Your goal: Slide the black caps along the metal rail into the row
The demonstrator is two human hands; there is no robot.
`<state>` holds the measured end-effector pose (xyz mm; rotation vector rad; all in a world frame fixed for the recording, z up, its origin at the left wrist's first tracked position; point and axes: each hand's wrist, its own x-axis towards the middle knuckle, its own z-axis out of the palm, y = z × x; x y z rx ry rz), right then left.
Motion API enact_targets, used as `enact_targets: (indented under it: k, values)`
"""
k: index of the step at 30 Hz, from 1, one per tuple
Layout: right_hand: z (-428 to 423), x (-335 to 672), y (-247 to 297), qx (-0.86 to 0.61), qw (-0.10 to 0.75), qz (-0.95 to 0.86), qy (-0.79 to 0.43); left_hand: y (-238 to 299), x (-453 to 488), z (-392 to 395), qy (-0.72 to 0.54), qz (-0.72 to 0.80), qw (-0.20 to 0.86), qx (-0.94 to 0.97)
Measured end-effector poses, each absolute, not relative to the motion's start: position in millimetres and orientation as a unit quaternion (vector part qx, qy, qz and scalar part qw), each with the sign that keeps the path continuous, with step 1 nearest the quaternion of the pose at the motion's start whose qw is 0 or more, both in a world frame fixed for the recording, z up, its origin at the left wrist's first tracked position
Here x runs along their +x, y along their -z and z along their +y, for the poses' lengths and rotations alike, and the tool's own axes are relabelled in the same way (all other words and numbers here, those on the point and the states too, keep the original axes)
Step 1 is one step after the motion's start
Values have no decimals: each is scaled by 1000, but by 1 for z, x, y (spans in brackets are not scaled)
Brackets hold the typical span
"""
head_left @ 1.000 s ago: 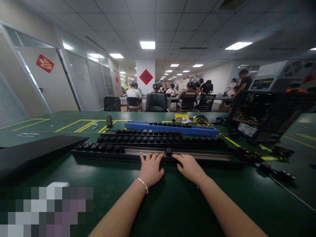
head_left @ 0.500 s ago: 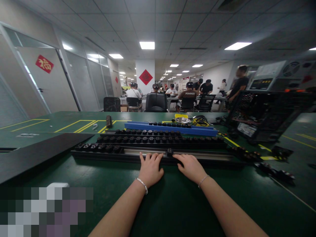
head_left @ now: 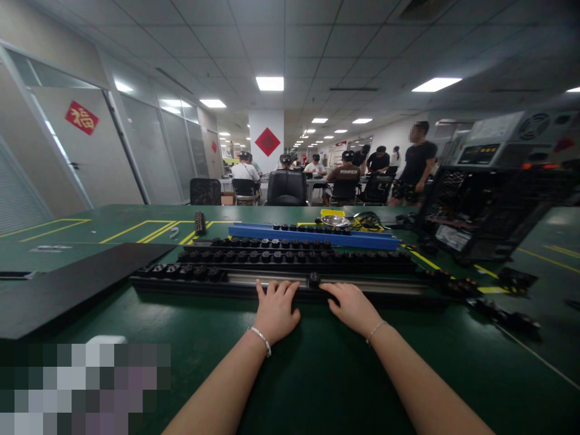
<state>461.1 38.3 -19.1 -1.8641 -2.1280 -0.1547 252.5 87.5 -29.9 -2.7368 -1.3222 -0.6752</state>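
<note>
A long black rail (head_left: 389,286) with a bright metal channel lies across the table in front of me. On its near edge rests my left hand (head_left: 277,311), open, with the fingers spread over the channel. A single small black wheel-like part (head_left: 314,278) sits on the rail between my hands. My right hand (head_left: 352,308) is open, its index fingertip at the right side of that part; whether they touch I cannot make out. Several similar black parts (head_left: 190,272) are lined up on the rail's left end.
Behind stand rows of black parts (head_left: 281,257) and a blue rail (head_left: 254,231). A metal bowl (head_left: 334,221) is farther back. To the right are an open computer case (head_left: 480,211) and loose black strips (head_left: 507,317); a dark flat panel (head_left: 81,284) lies left. People work in the background.
The single black part has shifted slightly right along the rail, and my right hand has moved right with it. My left hand stays put. A standing person in the background moved left.
</note>
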Motion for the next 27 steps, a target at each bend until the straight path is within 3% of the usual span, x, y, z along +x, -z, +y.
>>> enact_targets:
  k: [27]
  values:
    - [36,471,19,-655,156,-737,57,29,252,87,213,-424,22,-880]
